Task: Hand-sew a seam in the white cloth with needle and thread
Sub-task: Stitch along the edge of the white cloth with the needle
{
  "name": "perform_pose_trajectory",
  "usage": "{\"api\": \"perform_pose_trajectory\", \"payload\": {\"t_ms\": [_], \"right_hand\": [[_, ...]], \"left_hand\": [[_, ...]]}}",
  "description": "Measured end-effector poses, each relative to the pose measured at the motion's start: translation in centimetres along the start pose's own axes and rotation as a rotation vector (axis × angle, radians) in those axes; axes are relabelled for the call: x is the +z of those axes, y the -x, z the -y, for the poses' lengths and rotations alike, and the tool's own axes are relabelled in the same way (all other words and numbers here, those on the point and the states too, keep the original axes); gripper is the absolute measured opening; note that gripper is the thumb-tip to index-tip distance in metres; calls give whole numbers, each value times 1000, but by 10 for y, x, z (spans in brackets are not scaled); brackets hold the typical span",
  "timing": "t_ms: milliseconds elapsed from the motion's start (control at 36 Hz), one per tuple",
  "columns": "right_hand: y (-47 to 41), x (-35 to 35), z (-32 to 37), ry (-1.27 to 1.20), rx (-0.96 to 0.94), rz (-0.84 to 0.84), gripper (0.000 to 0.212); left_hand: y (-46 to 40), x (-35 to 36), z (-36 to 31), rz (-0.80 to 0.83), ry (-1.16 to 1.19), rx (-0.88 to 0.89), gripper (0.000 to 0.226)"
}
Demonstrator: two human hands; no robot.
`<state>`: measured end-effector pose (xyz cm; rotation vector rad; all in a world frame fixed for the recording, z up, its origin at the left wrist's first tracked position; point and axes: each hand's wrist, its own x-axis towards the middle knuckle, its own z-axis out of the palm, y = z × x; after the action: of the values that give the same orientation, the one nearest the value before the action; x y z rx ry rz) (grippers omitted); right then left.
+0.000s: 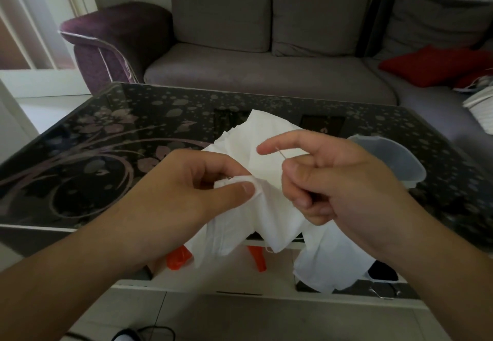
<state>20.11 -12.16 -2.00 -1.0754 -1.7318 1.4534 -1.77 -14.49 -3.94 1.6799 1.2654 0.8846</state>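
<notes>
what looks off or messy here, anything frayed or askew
The white cloth is crumpled, not flat, with a frayed edge and loose threads at its lower corner. The left hand pinches a fold. Nothing looks spilled or broken.

Grey sofa (266,47) behind floral glass table (106,140) — red cushion (432,65), tiled floor (240,319).

The crumpled white cloth (266,207) hangs over the near tabletop edge; a thin metal needle (282,153) tilts above its right part.

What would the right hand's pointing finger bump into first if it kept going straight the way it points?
Most likely the white cloth, which lies just past the fingertip of the right hand. The finger points left, roughly toward the left hand, though depth is hard to judge.
</notes>
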Motion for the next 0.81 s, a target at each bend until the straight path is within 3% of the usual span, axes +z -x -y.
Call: {"api": "perform_pose_trajectory", "payload": {"t_ms": [111, 556, 694, 806], "right_hand": [[1, 5, 2, 37, 25, 55, 10], [1, 12, -2, 165, 28, -57, 16], [1, 15, 0, 225, 16, -82, 5], [2, 16, 2, 223, 18, -23, 28]], "left_hand": [[1, -1, 1, 5, 1, 20, 14], [1, 0, 0, 38, 9, 44, 15], [2, 0, 0, 33, 2, 51, 14], [2, 0, 0, 21, -19, 68, 15]]}}
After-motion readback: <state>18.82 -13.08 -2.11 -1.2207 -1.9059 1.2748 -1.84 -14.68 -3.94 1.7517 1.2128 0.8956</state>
